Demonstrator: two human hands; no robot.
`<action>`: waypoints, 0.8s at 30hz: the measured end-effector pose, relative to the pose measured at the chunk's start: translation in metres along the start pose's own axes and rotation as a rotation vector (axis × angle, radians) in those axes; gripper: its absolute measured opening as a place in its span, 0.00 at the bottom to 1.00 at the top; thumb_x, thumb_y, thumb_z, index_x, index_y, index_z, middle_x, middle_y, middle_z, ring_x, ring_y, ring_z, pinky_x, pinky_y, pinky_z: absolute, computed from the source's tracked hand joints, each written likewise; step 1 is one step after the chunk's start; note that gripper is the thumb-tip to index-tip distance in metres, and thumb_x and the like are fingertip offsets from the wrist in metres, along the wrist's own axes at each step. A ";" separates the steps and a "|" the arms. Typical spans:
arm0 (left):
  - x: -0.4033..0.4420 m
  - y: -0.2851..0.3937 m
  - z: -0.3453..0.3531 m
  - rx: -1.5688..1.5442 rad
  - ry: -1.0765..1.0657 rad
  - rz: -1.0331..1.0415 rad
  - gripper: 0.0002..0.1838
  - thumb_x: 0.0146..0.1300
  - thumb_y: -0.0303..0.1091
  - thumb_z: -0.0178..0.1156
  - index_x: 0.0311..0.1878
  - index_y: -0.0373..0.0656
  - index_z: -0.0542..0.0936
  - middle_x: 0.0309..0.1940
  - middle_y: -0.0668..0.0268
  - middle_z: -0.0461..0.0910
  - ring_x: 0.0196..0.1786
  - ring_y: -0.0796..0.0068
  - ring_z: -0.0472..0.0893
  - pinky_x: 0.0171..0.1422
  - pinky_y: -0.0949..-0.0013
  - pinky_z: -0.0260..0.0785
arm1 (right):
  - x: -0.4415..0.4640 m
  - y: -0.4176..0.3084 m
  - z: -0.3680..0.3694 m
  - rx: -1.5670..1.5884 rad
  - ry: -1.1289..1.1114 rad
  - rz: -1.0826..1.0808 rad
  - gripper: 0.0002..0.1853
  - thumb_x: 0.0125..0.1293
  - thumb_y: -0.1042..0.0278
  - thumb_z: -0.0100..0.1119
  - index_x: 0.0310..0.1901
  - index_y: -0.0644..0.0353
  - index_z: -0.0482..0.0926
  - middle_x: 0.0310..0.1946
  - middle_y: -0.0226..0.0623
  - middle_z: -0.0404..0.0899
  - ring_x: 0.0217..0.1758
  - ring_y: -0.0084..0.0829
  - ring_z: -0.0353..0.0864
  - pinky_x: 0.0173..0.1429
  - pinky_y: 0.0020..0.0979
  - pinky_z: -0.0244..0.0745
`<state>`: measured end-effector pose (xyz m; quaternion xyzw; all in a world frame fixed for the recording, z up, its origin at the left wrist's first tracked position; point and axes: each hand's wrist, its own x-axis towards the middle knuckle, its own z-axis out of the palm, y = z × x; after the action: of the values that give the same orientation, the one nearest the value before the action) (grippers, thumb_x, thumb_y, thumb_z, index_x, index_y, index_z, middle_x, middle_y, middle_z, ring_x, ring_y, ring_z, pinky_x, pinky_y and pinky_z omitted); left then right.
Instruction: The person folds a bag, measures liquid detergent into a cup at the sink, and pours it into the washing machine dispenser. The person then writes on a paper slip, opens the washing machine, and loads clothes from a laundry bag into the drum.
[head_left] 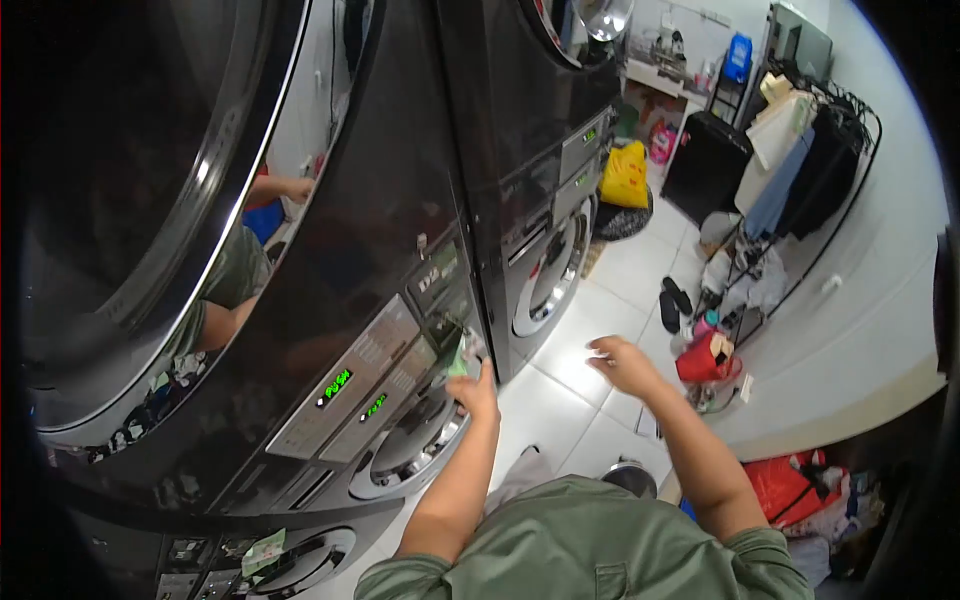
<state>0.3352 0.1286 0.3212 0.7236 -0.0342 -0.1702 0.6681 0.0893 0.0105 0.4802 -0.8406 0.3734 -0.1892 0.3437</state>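
My left hand [476, 392] is in front of the dark stacked machine, its thumb and fingers apart. Just beyond its fingers is a small green and white paper [459, 357] by the machine's coin panel [440, 285]; whether they touch is unclear. The control panel [350, 380] beside it shows two lit green displays, and below is a round washer door [415, 440]. My right hand [625, 368] hangs over the white tiled floor [560, 400], fingers slightly bent and apart, with nothing visible in it.
A large round door [205, 170] fills the left. Further back are another machine [552, 265], a yellow bag [625, 175] and a black suitcase [706, 165]. On the right stand a clothes rack [835, 255], black slippers [675, 303] and a red bag [703, 360].
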 end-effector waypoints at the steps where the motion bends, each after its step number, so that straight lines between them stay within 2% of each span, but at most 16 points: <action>1: 0.001 0.001 0.003 -0.090 0.062 -0.053 0.41 0.49 0.44 0.80 0.53 0.34 0.62 0.50 0.55 0.66 0.55 0.59 0.68 0.67 0.56 0.60 | 0.021 -0.024 0.005 -0.002 -0.058 -0.056 0.17 0.65 0.64 0.67 0.52 0.62 0.82 0.48 0.48 0.81 0.45 0.44 0.86 0.51 0.38 0.80; 2: -0.001 0.000 0.007 -0.247 0.100 -0.086 0.43 0.48 0.46 0.81 0.55 0.32 0.62 0.52 0.53 0.65 0.56 0.58 0.68 0.67 0.56 0.60 | 0.041 -0.044 0.009 -0.010 -0.130 -0.116 0.17 0.65 0.64 0.67 0.52 0.62 0.82 0.50 0.47 0.80 0.48 0.45 0.85 0.53 0.38 0.80; 5: 0.002 0.005 -0.011 0.128 0.272 -0.073 0.50 0.46 0.49 0.81 0.63 0.33 0.60 0.57 0.50 0.61 0.60 0.58 0.67 0.67 0.56 0.61 | 0.090 -0.059 0.050 0.000 -0.219 -0.161 0.21 0.64 0.63 0.68 0.56 0.61 0.80 0.56 0.49 0.77 0.57 0.48 0.81 0.59 0.39 0.77; 8: 0.003 0.019 -0.021 0.148 0.165 -0.197 0.55 0.45 0.48 0.82 0.70 0.43 0.58 0.61 0.49 0.57 0.62 0.56 0.66 0.68 0.56 0.62 | 0.132 -0.044 0.098 -0.057 -0.349 -0.121 0.30 0.62 0.61 0.70 0.65 0.59 0.74 0.62 0.52 0.71 0.65 0.51 0.74 0.65 0.41 0.73; 9: 0.007 0.015 -0.023 0.133 0.133 -0.254 0.56 0.49 0.43 0.80 0.75 0.46 0.54 0.64 0.51 0.60 0.66 0.61 0.64 0.70 0.57 0.60 | 0.144 -0.037 0.114 -0.100 -0.412 -0.097 0.40 0.58 0.58 0.73 0.70 0.56 0.67 0.66 0.54 0.65 0.67 0.54 0.71 0.69 0.42 0.71; 12: 0.016 -0.007 -0.031 -0.045 -0.131 -0.335 0.52 0.51 0.42 0.79 0.75 0.45 0.58 0.67 0.53 0.65 0.68 0.62 0.65 0.71 0.58 0.58 | 0.163 -0.013 0.147 -0.100 -0.402 -0.245 0.42 0.57 0.57 0.74 0.71 0.59 0.64 0.66 0.52 0.67 0.65 0.52 0.74 0.69 0.42 0.70; 13: 0.008 0.005 -0.028 -0.057 -0.157 -0.371 0.44 0.54 0.42 0.76 0.72 0.43 0.66 0.64 0.58 0.74 0.67 0.66 0.70 0.72 0.62 0.57 | 0.163 -0.014 0.147 -0.016 -0.368 -0.322 0.35 0.58 0.57 0.74 0.65 0.61 0.72 0.63 0.51 0.71 0.62 0.49 0.76 0.66 0.41 0.72; 15: 0.004 -0.016 -0.024 -0.035 -0.192 -0.339 0.39 0.56 0.42 0.75 0.69 0.42 0.69 0.61 0.60 0.77 0.66 0.68 0.72 0.72 0.64 0.56 | 0.168 -0.016 0.141 -0.027 -0.576 -0.269 0.28 0.59 0.59 0.73 0.57 0.63 0.77 0.57 0.48 0.76 0.57 0.42 0.79 0.60 0.39 0.75; 16: -0.006 0.004 -0.022 -0.079 -0.203 -0.340 0.35 0.58 0.43 0.74 0.65 0.41 0.73 0.59 0.59 0.78 0.63 0.66 0.75 0.70 0.62 0.61 | 0.174 -0.015 0.138 -0.034 -0.675 -0.246 0.24 0.60 0.60 0.73 0.54 0.64 0.79 0.54 0.46 0.78 0.54 0.39 0.81 0.58 0.37 0.76; 17: -0.017 0.025 -0.020 -0.123 -0.214 -0.341 0.30 0.59 0.44 0.73 0.61 0.39 0.77 0.58 0.59 0.79 0.60 0.64 0.78 0.68 0.61 0.66 | 0.181 0.011 0.155 0.187 -0.835 -0.067 0.15 0.63 0.62 0.71 0.43 0.66 0.81 0.45 0.40 0.82 0.46 0.30 0.82 0.50 0.32 0.77; 20: -0.043 0.040 -0.012 -0.529 -0.205 -0.429 0.22 0.65 0.37 0.67 0.61 0.43 0.77 0.55 0.63 0.82 0.57 0.69 0.80 0.66 0.60 0.70 | 0.171 0.011 0.124 0.296 -0.823 -0.129 0.16 0.66 0.63 0.69 0.46 0.68 0.79 0.41 0.37 0.83 0.43 0.26 0.82 0.49 0.29 0.78; 21: -0.055 0.053 -0.009 -0.628 -0.174 -0.464 0.21 0.69 0.35 0.64 0.63 0.43 0.75 0.55 0.63 0.81 0.57 0.68 0.81 0.62 0.59 0.74 | 0.166 0.018 0.121 0.410 -0.794 -0.156 0.21 0.64 0.63 0.71 0.53 0.65 0.77 0.49 0.41 0.80 0.45 0.28 0.82 0.51 0.31 0.78; 24: -0.088 0.086 0.009 -0.586 -0.089 -0.489 0.23 0.69 0.39 0.64 0.64 0.44 0.73 0.56 0.64 0.80 0.57 0.68 0.81 0.60 0.57 0.76 | 0.149 -0.016 0.064 0.349 -0.726 -0.584 0.30 0.60 0.64 0.73 0.62 0.59 0.73 0.58 0.44 0.75 0.51 0.35 0.82 0.55 0.33 0.79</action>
<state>0.2654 0.1355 0.4225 0.4804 0.1606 -0.3584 0.7842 0.2309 -0.0664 0.4564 -0.8515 -0.0586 -0.0324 0.5200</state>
